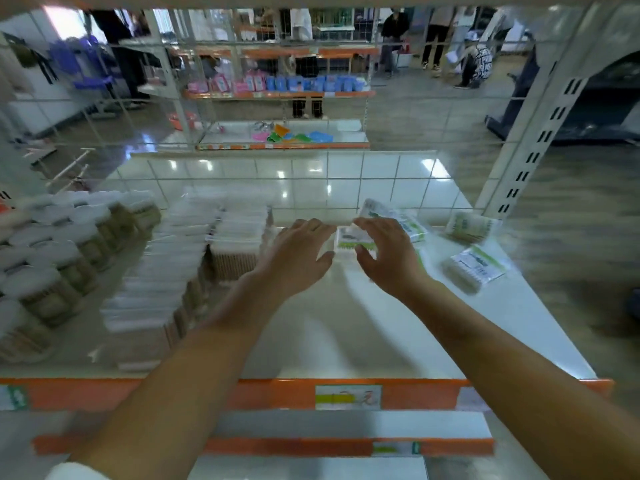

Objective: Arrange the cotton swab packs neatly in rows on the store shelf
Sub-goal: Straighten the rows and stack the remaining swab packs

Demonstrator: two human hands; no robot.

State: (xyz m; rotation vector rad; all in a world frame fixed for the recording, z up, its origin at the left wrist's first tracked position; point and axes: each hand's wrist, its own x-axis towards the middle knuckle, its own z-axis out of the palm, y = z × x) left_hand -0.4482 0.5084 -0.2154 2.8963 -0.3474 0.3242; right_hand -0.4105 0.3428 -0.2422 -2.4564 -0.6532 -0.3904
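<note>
A small cotton swab pack point(349, 241) with a green label lies on the white shelf point(346, 327), between my two hands. My left hand point(298, 252) hovers just left of it with fingers spread. My right hand point(388, 252) curls over its right side, thumb and fingers around it; whether it grips is blurred. Another pack point(398, 218) lies behind my right hand. Two more packs, one point(469, 225) and another point(479, 270), lie loose at the shelf's right end. Rows of clear boxed swabs point(194, 244) fill the shelf's left-middle.
Round swab jars point(65, 251) with white lids stand in rows at far left. A wire grid point(311, 174) backs the shelf. An orange price rail point(242, 393) runs along the front edge. A slotted upright post point(540, 140) stands at right. People stand in the far aisle.
</note>
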